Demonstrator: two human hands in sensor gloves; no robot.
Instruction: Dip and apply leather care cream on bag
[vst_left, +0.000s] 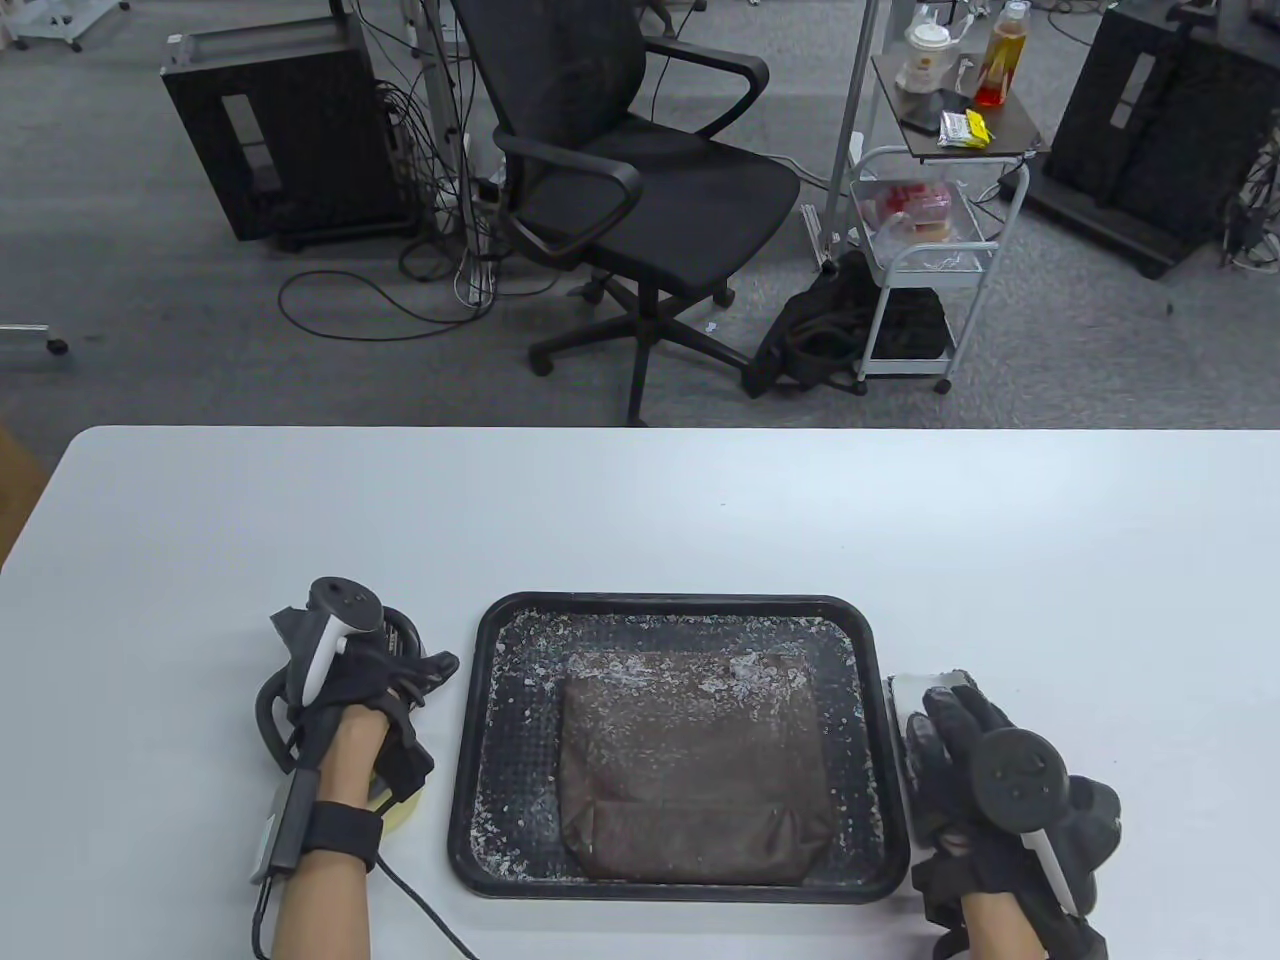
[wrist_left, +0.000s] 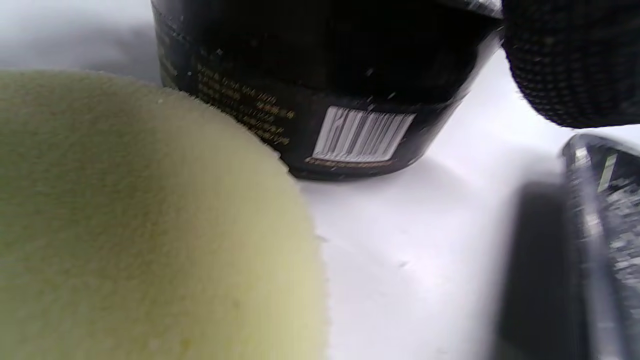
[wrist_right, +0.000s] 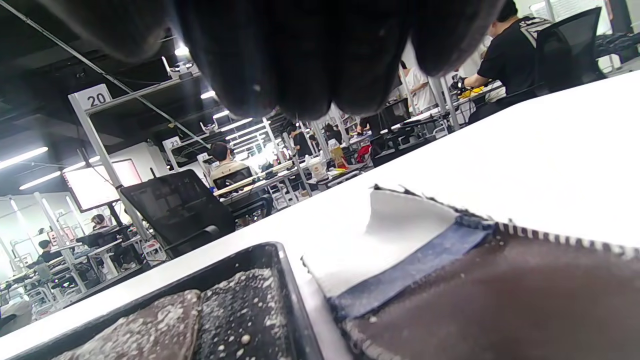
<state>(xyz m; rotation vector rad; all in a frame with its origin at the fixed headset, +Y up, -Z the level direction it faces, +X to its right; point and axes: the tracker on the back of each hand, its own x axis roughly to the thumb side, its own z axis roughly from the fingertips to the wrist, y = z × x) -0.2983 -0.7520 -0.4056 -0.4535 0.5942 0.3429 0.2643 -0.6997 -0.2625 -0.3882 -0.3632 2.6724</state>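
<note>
A brown leather bag (vst_left: 695, 770) flecked with white lies flat in a black tray (vst_left: 680, 603). My left hand (vst_left: 400, 690) lies over a black cream jar (vst_left: 400, 632) left of the tray, fingers draped round its top. The jar's barcode side (wrist_left: 320, 100) shows in the left wrist view, a fingertip (wrist_left: 570, 60) beside it. A pale yellow-green sponge (vst_left: 405, 808) lies under that wrist and fills the wrist view's left (wrist_left: 140, 225). My right hand (vst_left: 950, 730) rests flat on a white cloth (vst_left: 925, 685) right of the tray. The cloth (wrist_right: 400, 225) has a blue stripe and a brown patch.
The tray's rim (wrist_left: 590, 210) is close to the jar's right. The bag (wrist_right: 145, 330) and the tray floor (wrist_right: 250, 305) show low in the right wrist view. An office chair (vst_left: 640, 180) and a trolley (vst_left: 930, 230) stand beyond the table's far edge.
</note>
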